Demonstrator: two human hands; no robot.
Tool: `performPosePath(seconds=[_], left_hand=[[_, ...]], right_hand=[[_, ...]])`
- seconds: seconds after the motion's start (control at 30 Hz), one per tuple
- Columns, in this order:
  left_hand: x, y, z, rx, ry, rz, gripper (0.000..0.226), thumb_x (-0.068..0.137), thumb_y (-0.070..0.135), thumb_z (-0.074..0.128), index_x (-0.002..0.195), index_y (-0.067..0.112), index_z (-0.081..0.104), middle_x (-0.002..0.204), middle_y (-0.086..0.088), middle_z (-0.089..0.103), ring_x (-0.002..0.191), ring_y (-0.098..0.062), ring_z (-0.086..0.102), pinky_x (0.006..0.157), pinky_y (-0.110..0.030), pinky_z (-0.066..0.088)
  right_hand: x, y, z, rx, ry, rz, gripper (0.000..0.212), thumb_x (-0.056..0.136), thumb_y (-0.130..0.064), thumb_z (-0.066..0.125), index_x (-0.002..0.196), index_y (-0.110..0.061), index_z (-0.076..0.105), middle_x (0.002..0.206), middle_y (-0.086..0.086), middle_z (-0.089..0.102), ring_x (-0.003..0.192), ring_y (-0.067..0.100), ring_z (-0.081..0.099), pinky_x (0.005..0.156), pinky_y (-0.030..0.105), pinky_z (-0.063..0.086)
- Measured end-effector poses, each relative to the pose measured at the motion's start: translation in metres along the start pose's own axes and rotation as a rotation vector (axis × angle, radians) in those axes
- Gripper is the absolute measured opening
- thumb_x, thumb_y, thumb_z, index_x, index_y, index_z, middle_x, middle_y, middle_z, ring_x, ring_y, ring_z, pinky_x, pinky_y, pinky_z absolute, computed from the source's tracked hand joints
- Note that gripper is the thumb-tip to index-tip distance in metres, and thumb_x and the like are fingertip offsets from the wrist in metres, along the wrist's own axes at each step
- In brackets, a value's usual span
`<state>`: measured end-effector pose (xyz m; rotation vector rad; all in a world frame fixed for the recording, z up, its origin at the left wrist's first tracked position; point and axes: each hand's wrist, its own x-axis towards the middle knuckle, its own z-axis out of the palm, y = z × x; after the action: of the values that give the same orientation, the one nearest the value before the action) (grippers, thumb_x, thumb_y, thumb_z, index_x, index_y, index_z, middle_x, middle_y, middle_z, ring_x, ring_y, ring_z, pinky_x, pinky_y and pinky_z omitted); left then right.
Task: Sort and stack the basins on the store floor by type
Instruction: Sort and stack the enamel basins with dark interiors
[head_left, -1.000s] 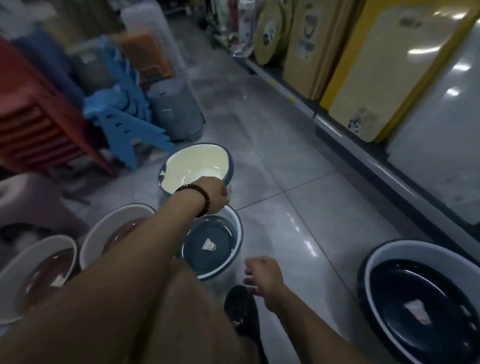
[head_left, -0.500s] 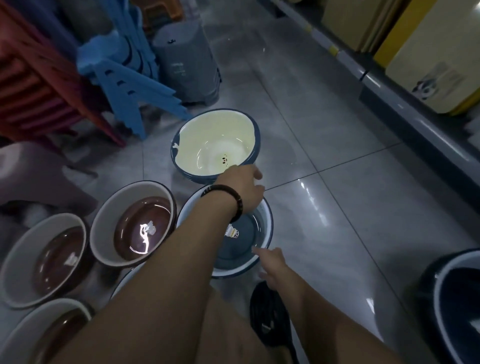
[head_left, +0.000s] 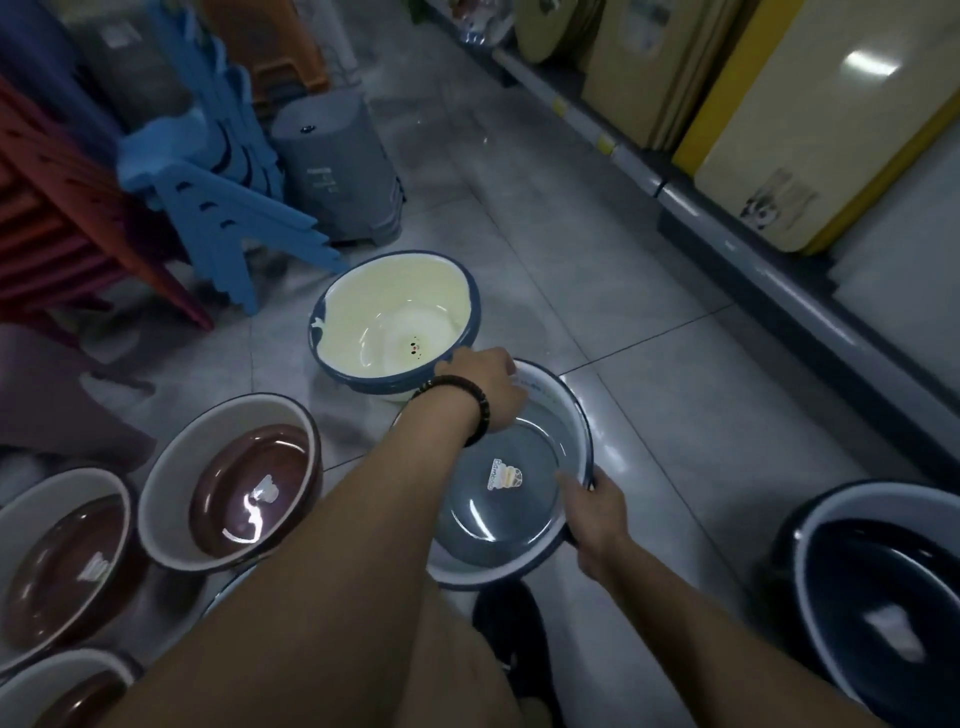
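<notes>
the blue basin (head_left: 493, 519) sits low on the floor (head_left: 649, 405), just by the cream basin (head_left: 384, 312). the left hand (head_left: 488, 389) curls its fingers (head_left: 504, 364) over the far rim. the right hand (head_left: 597, 519) grips the near rim, thumb inside. the basin looks light, hard and shiny, maybe slippy, so two sides of the rim are best to hold.

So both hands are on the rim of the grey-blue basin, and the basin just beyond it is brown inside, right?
Not quite. The head view shows the left hand and right hand gripping the rim of the grey-blue basin, but the basin beyond it is pale cream inside, not brown. The brown basins sit off to the left.
</notes>
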<state>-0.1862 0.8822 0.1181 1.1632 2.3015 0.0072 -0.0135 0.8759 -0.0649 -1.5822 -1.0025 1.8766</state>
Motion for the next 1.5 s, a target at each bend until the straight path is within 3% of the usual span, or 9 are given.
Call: performPosePath(seconds=[0.13, 0.33, 0.43, 0.57, 0.8, 0.93, 1.23, 1.33, 1.5], left_hand=[[-0.012, 0.022, 0.010, 0.063, 0.006, -0.051, 0.072, 0.093, 0.062, 0.054, 0.156, 0.032, 0.035, 0.159, -0.015, 0.029, 0.144, -0.041, 0.036, 0.114, -0.053, 0.042], [-0.030, 0.071, 0.024, -0.006, 0.036, -0.149, 0.108, 0.086, 0.059, 0.069, 0.163, 0.015, 0.008, 0.166, -0.022, 0.018, 0.149, -0.044, 0.028, 0.117, -0.054, 0.036], [-0.034, 0.110, 0.038, -0.180, -0.062, -0.032, 0.085, 0.094, 0.037, 0.069, 0.159, 0.007, 0.023, 0.149, -0.017, 0.048, 0.133, -0.039, 0.052, 0.097, -0.043, 0.050], [-0.049, 0.165, 0.070, -0.431, -0.324, 0.103, 0.043, 0.095, 0.021, 0.070, 0.135, 0.016, 0.057, 0.111, -0.013, 0.073, 0.094, -0.035, 0.074, 0.082, -0.051, 0.064], [-0.068, 0.271, 0.176, -0.385, -0.072, 0.344, 0.030, 0.091, 0.008, 0.058, 0.119, 0.015, 0.049, 0.112, -0.011, 0.062, 0.088, -0.025, 0.058, 0.070, -0.032, 0.048], [-0.070, 0.301, 0.235, -0.428, -0.121, 0.348, 0.034, 0.095, 0.006, 0.051, 0.127, 0.018, 0.049, 0.109, -0.008, 0.060, 0.092, -0.026, 0.059, 0.074, -0.035, 0.049], [-0.048, 0.327, 0.297, -0.390, -0.114, 0.386, 0.049, 0.100, -0.001, 0.040, 0.146, 0.017, 0.038, 0.114, -0.013, 0.059, 0.096, -0.028, 0.058, 0.090, -0.042, 0.053], [-0.033, 0.334, 0.298, -0.309, -0.118, 0.436, 0.049, 0.100, -0.003, 0.041, 0.145, 0.015, 0.038, 0.110, -0.011, 0.057, 0.095, -0.028, 0.057, 0.084, -0.039, 0.051], [-0.008, 0.342, 0.304, -0.186, -0.148, 0.464, 0.045, 0.098, -0.003, 0.046, 0.141, 0.011, 0.046, 0.122, -0.017, 0.061, 0.096, -0.027, 0.055, 0.086, -0.034, 0.046]], right_hand=[[-0.018, -0.050, -0.072, 0.070, 0.056, -0.070, 0.015, 0.095, -0.022, 0.073, 0.109, -0.022, 0.077, 0.098, 0.007, 0.082, 0.086, 0.030, 0.078, 0.072, 0.045, 0.066], [-0.059, -0.087, -0.213, 0.102, 0.238, -0.184, 0.011, 0.097, -0.026, 0.072, 0.104, -0.020, 0.078, 0.092, 0.007, 0.083, 0.090, 0.031, 0.079, 0.087, 0.052, 0.065], [-0.088, -0.088, -0.289, 0.162, 0.302, -0.186, 0.022, 0.100, -0.027, 0.071, 0.114, -0.011, 0.077, 0.099, 0.012, 0.083, 0.096, 0.033, 0.079, 0.092, 0.053, 0.063], [-0.119, -0.077, -0.370, 0.245, 0.370, -0.189, 0.021, 0.104, -0.030, 0.068, 0.117, -0.016, 0.074, 0.105, 0.015, 0.082, 0.101, 0.037, 0.077, 0.094, 0.056, 0.062], [-0.138, -0.010, -0.455, 0.091, 0.672, -0.215, 0.026, 0.108, -0.031, 0.058, 0.127, -0.016, 0.066, 0.109, 0.007, 0.077, 0.099, 0.026, 0.075, 0.089, 0.048, 0.062], [-0.142, 0.016, -0.482, 0.014, 0.803, -0.161, 0.018, 0.110, -0.023, 0.051, 0.123, -0.013, 0.058, 0.104, 0.007, 0.069, 0.087, 0.020, 0.066, 0.068, 0.034, 0.051], [-0.127, 0.074, -0.473, -0.087, 0.881, 0.017, 0.014, 0.112, -0.025, 0.049, 0.122, -0.015, 0.049, 0.091, -0.003, 0.060, 0.078, 0.011, 0.058, 0.057, 0.026, 0.041], [-0.114, 0.083, -0.469, -0.128, 0.885, 0.087, 0.018, 0.111, -0.024, 0.049, 0.118, -0.008, 0.051, 0.090, 0.003, 0.061, 0.075, 0.015, 0.059, 0.055, 0.026, 0.041], [-0.103, 0.099, -0.455, -0.240, 0.945, 0.129, 0.014, 0.105, -0.015, 0.059, 0.093, -0.007, 0.060, 0.081, 0.005, 0.062, 0.066, 0.011, 0.055, 0.055, 0.025, 0.046]])
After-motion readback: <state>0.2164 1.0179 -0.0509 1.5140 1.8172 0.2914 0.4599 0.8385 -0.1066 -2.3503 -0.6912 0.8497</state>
